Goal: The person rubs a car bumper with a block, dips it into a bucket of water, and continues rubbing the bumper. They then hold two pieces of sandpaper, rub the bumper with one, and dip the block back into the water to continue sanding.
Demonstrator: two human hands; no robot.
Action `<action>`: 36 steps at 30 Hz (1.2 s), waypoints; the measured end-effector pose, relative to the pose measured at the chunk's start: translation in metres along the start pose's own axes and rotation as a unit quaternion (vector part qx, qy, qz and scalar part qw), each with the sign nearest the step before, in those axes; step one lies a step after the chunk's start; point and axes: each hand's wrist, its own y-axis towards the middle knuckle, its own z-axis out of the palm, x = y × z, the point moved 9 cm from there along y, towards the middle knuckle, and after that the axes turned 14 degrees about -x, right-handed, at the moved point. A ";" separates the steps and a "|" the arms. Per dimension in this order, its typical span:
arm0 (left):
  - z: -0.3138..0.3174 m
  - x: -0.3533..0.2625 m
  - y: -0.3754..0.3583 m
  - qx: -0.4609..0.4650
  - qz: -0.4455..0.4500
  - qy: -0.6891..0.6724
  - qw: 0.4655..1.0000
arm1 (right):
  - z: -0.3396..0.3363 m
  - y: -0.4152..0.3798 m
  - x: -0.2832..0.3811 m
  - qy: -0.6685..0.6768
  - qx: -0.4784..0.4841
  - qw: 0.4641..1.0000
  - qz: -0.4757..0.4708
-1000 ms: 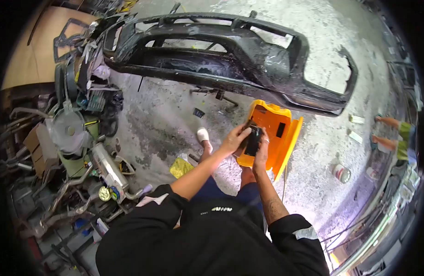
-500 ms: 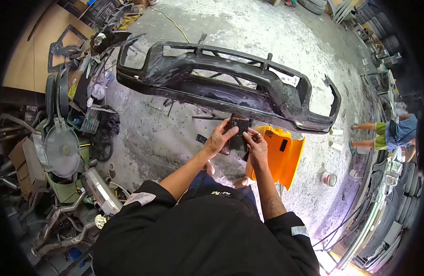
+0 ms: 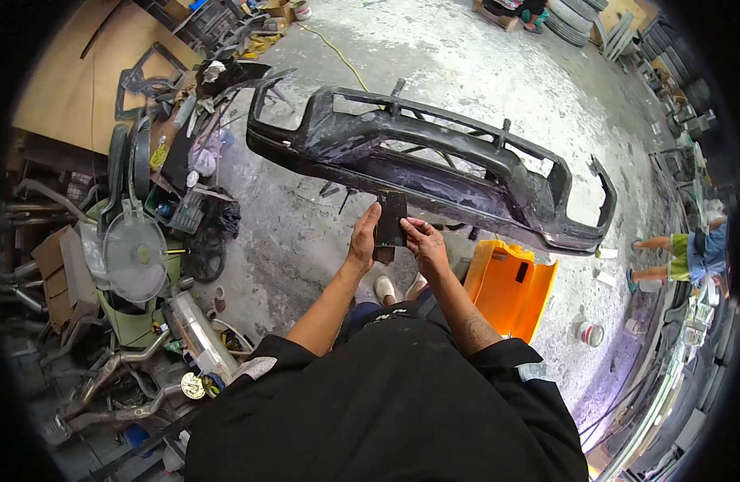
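Observation:
In front of my body I hold up a flat black rectangular sheet (image 3: 391, 218), which looks like sandpaper. A brown piece (image 3: 383, 255), perhaps a block, shows below it; how the two are joined is hidden. My left hand (image 3: 362, 237) is closed round the left side, its fingers partly behind. With thumb and fingers, my right hand (image 3: 424, 241) pinches the right edge. Just beyond both hands lies a long black car bumper (image 3: 434, 189), raised on a stand whose legs show partly. Its surface has greyish smudges.
An orange panel (image 3: 506, 297) stands at my right, with a small can (image 3: 590, 333) farther right. On the left are a fan (image 3: 134, 255), a cardboard box (image 3: 65, 277) and metal exhaust pipes (image 3: 113, 381). A person (image 3: 691, 251) is at the far right. A yellow cable (image 3: 338, 52) crosses the floor.
The black sheet now faces me flat and upright, and the right hand has shifted to its right edge. My view has turned, so the bumper appears farther right and slightly lower.

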 end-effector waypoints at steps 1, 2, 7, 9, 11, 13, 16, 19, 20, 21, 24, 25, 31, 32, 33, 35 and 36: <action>-0.002 -0.003 0.002 -0.006 -0.002 0.000 1.000 | 0.007 0.004 -0.003 0.011 0.006 1.000 0.011; -0.004 -0.006 0.003 -0.014 -0.004 0.000 1.000 | 0.013 0.009 -0.003 0.010 0.014 1.000 0.015; -0.008 -0.023 0.016 -0.067 0.022 -0.018 0.997 | 0.043 0.035 0.021 -0.088 0.082 0.993 -0.015; -0.008 -0.021 0.017 -0.084 0.011 -0.029 0.996 | 0.049 0.041 0.027 -0.102 0.111 0.988 -0.027; 0.001 -0.020 0.023 -0.082 -0.018 -0.078 0.993 | 0.050 0.045 0.036 -0.114 0.112 0.987 -0.022; 0.002 -0.019 0.033 -0.081 -0.007 -0.064 0.995 | 0.053 0.048 0.043 -0.091 0.107 0.990 -0.025; 0.003 -0.021 0.044 -0.072 0.002 -0.042 0.997 | 0.057 0.057 0.050 -0.103 0.091 0.989 -0.053; 0.003 -0.024 0.059 -0.063 -0.021 -0.046 0.997 | 0.060 0.061 0.058 -0.114 0.069 0.991 -0.028; 0.002 -0.023 0.064 -0.060 -0.041 -0.063 0.995 | 0.061 0.060 0.059 -0.112 0.052 0.992 -0.013; 0.005 -0.028 0.068 -0.044 -0.049 -0.063 0.996 | 0.064 0.064 0.054 -0.120 0.058 0.991 0.015; 0.008 -0.040 0.083 -0.006 -0.085 -0.078 0.993 | 0.077 0.074 0.046 -0.111 0.050 0.992 0.038; 0.004 -0.046 0.091 -0.015 -0.081 -0.070 0.994 | 0.081 0.080 0.046 -0.135 0.027 0.990 0.011; -0.010 -0.071 0.131 0.058 -0.121 -0.028 0.991 | 0.118 0.078 0.044 -0.113 -0.031 0.992 -0.043; -0.010 -0.075 0.137 0.064 -0.128 -0.023 0.990 | 0.122 0.076 0.043 -0.100 -0.039 0.993 -0.040; -0.009 -0.081 0.141 0.078 -0.133 -0.014 0.988 | 0.125 0.078 0.039 -0.074 -0.041 0.996 -0.031; -0.013 -0.080 0.156 0.099 -0.169 -0.020 0.980 | 0.126 0.082 0.037 -0.038 -0.054 0.997 -0.038; -0.010 -0.081 0.157 0.110 -0.195 -0.027 0.974 | 0.129 0.080 0.039 -0.004 -0.054 0.998 -0.042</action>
